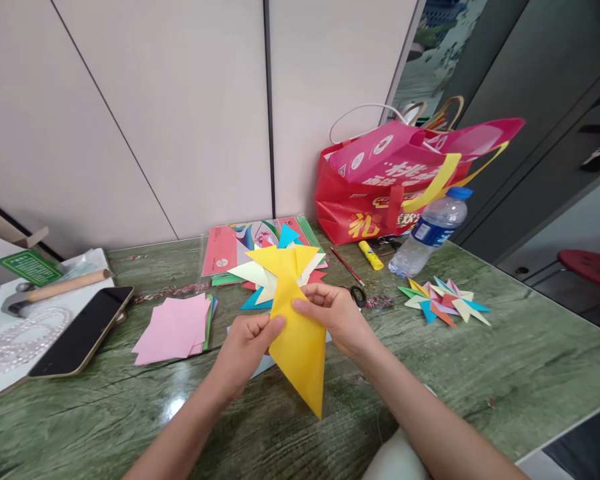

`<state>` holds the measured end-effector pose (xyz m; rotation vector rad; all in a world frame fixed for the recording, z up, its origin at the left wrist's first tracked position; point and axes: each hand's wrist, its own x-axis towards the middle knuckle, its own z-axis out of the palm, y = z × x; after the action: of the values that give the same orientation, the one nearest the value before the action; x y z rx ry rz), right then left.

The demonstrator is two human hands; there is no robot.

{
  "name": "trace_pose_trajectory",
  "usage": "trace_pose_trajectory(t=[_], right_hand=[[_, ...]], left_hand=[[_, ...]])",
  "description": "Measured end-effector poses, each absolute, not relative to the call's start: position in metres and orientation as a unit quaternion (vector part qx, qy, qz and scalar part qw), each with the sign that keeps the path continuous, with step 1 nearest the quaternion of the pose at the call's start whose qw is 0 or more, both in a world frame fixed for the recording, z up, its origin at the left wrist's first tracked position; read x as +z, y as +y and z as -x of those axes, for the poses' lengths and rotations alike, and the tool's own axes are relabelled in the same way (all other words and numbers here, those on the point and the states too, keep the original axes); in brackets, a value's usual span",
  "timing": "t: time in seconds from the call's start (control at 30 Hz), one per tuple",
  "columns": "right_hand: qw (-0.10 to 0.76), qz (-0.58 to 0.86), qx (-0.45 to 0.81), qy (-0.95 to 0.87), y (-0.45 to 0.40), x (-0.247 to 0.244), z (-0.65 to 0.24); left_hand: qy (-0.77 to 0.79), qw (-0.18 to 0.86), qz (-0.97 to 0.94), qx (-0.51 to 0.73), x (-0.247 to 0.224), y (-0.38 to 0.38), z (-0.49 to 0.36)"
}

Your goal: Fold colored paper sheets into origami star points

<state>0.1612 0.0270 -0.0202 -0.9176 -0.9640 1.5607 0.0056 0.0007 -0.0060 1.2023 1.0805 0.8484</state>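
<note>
A folded yellow paper (300, 347) is held up over the table, its lower end tapering to a point and its top spreading into two pointed flaps. On its left edge my left hand (247, 350) pinches it between thumb and fingers. My right hand (337, 317) grips the right edge a little higher, thumb on the front. Behind the yellow paper lie folded pointed pieces (253, 275) in cream, blue and red, partly hidden by it. A multicoloured paper star (445, 300) rests on the table to the right.
Pink paper squares (175, 327) lie left, near a phone (83, 331), a hammer (65, 287) and a beaded strand (25, 340). Paper packs (223, 250) are at the back. A red bag (350, 200), water bottle (427, 233), glue stick (371, 255), pencil (347, 266) and scissors (359, 295) are rightward.
</note>
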Motion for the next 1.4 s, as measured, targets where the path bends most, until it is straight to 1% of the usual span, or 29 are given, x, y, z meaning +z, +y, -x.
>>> trace_pose_trajectory(t=[0.13, 0.27, 0.43, 0.6, 0.77, 0.93, 1.03, 1.17, 1.3, 1.37, 1.4], right_hand=[[0.465, 0.373, 0.682, -0.424, 0.025, -0.02, -0.162], [0.44, 0.387, 0.676, -0.447, 0.022, -0.02, -0.16], [0.432, 0.397, 0.668, -0.459, 0.021, -0.02, -0.157], [0.429, 0.371, 0.662, -0.49, 0.022, -0.019, -0.159], [0.405, 0.383, 0.646, -0.521, 0.026, -0.018, -0.163], [0.415, 0.401, 0.617, -0.536, 0.034, -0.019, -0.173], [0.418, 0.414, 0.61, -0.53, 0.039, -0.019, -0.179], [0.447, 0.434, 0.596, -0.507, 0.048, -0.022, -0.185], [0.496, 0.437, 0.578, -0.479, 0.052, -0.028, -0.187], [0.48, 0.417, 0.609, -0.475, 0.05, -0.03, -0.183], [0.451, 0.399, 0.637, -0.481, 0.048, -0.031, -0.18]], left_hand=[[0.476, 0.6, -0.573, 0.292, -0.002, 0.001, -0.001], [0.468, 0.576, -0.626, 0.239, -0.003, 0.002, 0.002], [0.456, 0.584, -0.645, 0.189, -0.001, 0.003, 0.006], [0.438, 0.594, -0.659, 0.147, 0.0, 0.005, 0.011], [0.434, 0.585, -0.674, 0.12, 0.001, 0.006, 0.014], [0.443, 0.551, -0.702, 0.087, 0.007, 0.006, 0.018], [0.449, 0.552, -0.698, 0.077, 0.009, 0.006, 0.02], [0.458, 0.587, -0.663, 0.075, 0.009, 0.008, 0.024], [0.473, 0.635, -0.598, 0.123, 0.007, 0.01, 0.026], [0.486, 0.642, -0.568, 0.17, 0.006, 0.011, 0.026], [0.5, 0.637, -0.554, 0.195, 0.005, 0.011, 0.025]])
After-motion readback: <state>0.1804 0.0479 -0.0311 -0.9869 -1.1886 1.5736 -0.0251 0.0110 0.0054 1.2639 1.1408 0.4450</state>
